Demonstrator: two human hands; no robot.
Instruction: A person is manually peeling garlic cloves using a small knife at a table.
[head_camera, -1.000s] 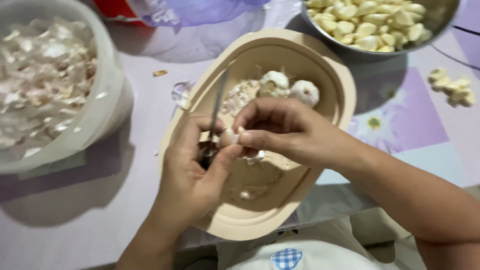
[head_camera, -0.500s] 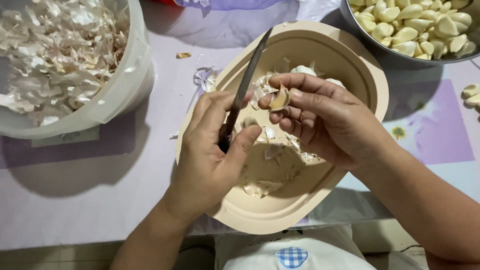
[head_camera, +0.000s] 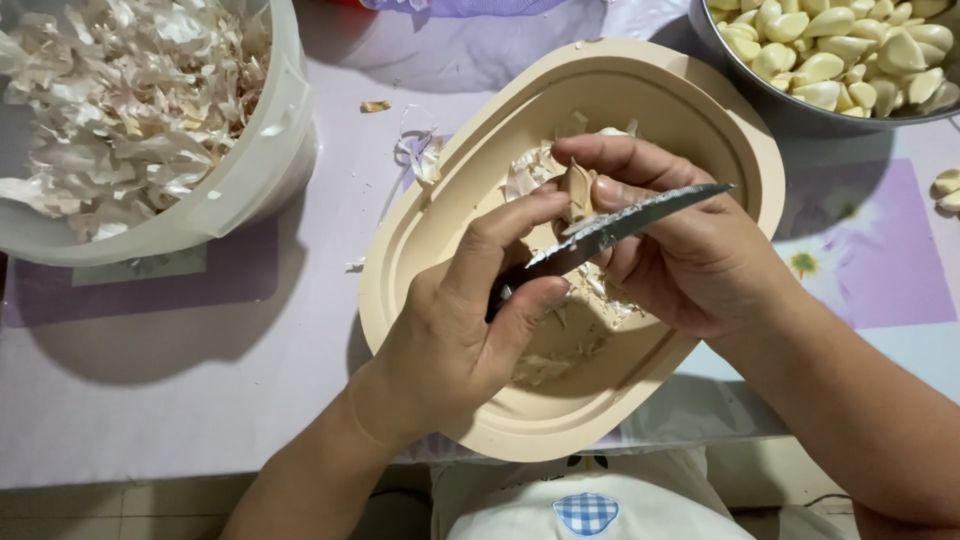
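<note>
Tray (head_camera: 445, 215) sits mid-frame on the table (head_camera: 180, 390), w/ skins (head_camera: 545, 365) lying in it. Both hands are over the tray: left hand (head_camera: 460, 330) lower centre w/ knife (head_camera: 620, 225), blade pointing to upper right; right hand (head_camera: 690, 245) just right of it, clove (head_camera: 577, 190) at its fingertips, touching the blade. Tub (head_camera: 265, 170) of peels (head_camera: 120, 100) upper left. Bowl (head_camera: 740, 75) of cloves (head_camera: 850, 50) upper right. Loose cloves (head_camera: 947, 190) at right edge.

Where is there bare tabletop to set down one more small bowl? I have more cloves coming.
Bare cloth lies between the white tub of skins and the beige tray, reaching to the table's near edge, and on the purple patch below the metal bowl. The tray's middle is crowded by the left hand, right hand and knife.
</note>
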